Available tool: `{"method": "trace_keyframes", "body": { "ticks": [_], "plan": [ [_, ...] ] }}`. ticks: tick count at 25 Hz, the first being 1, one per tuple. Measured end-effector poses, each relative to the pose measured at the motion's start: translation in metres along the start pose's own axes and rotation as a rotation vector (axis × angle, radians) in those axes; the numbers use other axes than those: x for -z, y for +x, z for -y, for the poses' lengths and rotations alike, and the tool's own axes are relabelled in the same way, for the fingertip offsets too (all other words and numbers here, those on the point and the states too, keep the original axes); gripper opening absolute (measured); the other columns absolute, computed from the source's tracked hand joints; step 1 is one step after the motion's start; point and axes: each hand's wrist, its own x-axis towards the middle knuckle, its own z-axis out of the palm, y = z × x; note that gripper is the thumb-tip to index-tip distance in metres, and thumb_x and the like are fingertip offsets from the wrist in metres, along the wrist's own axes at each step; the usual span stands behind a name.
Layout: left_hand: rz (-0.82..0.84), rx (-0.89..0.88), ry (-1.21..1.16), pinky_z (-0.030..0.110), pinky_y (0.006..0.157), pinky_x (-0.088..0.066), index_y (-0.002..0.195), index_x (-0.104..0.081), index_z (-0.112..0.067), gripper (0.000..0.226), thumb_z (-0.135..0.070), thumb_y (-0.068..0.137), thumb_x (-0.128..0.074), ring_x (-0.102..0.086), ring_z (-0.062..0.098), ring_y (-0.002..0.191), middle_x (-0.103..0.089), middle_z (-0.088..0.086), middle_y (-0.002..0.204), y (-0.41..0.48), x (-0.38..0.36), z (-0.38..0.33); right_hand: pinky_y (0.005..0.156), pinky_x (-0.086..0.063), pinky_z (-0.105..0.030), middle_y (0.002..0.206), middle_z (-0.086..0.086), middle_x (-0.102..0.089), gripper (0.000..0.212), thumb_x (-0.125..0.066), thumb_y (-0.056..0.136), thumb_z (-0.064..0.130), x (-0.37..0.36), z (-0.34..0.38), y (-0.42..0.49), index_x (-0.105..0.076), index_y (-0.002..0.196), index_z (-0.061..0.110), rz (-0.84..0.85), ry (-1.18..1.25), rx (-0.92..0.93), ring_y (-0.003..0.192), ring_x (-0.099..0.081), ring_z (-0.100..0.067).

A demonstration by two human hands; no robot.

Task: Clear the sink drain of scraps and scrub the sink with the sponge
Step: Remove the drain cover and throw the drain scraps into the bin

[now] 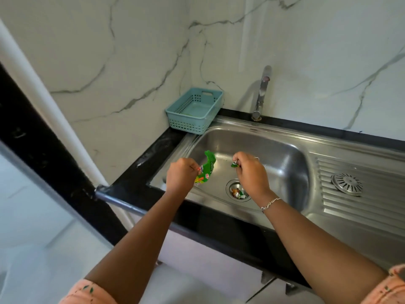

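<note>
Over the steel sink (285, 154) both my hands hover above the basin. My left hand (180, 175) pinches a green printed wrapper (207, 166) that hangs from its fingers. My right hand (252, 170) pinches a small green scrap (234, 164) between its fingertips. Below my right hand the open drain (237, 191) holds several small coloured scraps. The round metal drain cover (347, 184) lies on the ribbed drainboard to the right. No sponge is clearly visible.
A teal plastic basket (195, 110) stands on the black counter (140, 163) at the sink's back left corner. A chrome tap (262, 93) rises behind the basin against the marble wall. The ribbed drainboard (361, 205) extends to the right.
</note>
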Motion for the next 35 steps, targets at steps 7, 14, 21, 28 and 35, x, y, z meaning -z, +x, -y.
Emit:
{"method": "trace_keyframes", "body": {
  "ticks": [7,14,21,28,35],
  "plan": [
    [-0.106,0.049,-0.048,0.033,0.08,-0.054,0.089,-0.072,-0.004,0.011,-0.009,0.083,-0.065,-0.067,0.026,0.086,-0.073,0.014,0.09,-0.044,0.068,0.04,0.069,-0.054,-0.041,0.09,-0.011,-0.067,0.025,-0.065,0.072,-0.008,-0.014,0.08,-0.01,-0.061,0.092,0.005,-0.024,0.077,0.173,0.082,-0.063,-0.03],
    [-0.099,0.121,-0.039,0.03,0.08,-0.052,0.096,-0.071,-0.002,0.016,-0.01,0.085,-0.063,-0.068,0.025,0.09,-0.073,0.014,0.095,-0.104,0.133,0.116,0.068,-0.054,-0.04,0.087,-0.01,-0.067,0.024,-0.068,0.071,-0.007,-0.051,0.176,-0.056,-0.061,0.09,0.005,0.017,0.109,0.248,0.081,-0.063,-0.029],
    [-0.03,0.308,0.036,0.031,0.073,-0.048,0.095,-0.072,-0.004,0.016,-0.007,0.083,-0.062,-0.066,0.031,0.091,-0.072,0.016,0.096,-0.178,0.175,0.222,0.067,-0.048,-0.032,0.088,-0.013,-0.067,0.013,-0.062,0.081,-0.002,-0.11,0.254,-0.141,-0.061,0.093,0.003,0.155,0.133,0.238,0.084,-0.061,-0.029],
    [0.072,0.467,0.085,0.028,0.065,-0.04,0.091,-0.073,-0.005,0.014,-0.008,0.082,-0.063,-0.064,0.032,0.089,-0.072,0.016,0.095,-0.231,0.166,0.313,0.061,-0.049,-0.038,0.085,-0.012,-0.066,0.019,-0.06,0.075,-0.009,-0.17,0.279,-0.218,-0.06,0.087,0.006,0.363,0.118,0.164,0.081,-0.06,-0.033],
    [0.184,0.707,0.113,0.031,0.063,-0.043,0.086,-0.072,-0.004,0.014,-0.01,0.08,-0.06,-0.065,0.034,0.087,-0.072,0.018,0.091,-0.267,0.078,0.416,0.06,-0.041,-0.03,0.086,-0.011,-0.067,0.017,-0.054,0.075,-0.007,-0.277,0.25,-0.3,-0.062,0.083,0.006,0.694,0.133,0.077,0.079,-0.06,-0.032]
  ]
}}
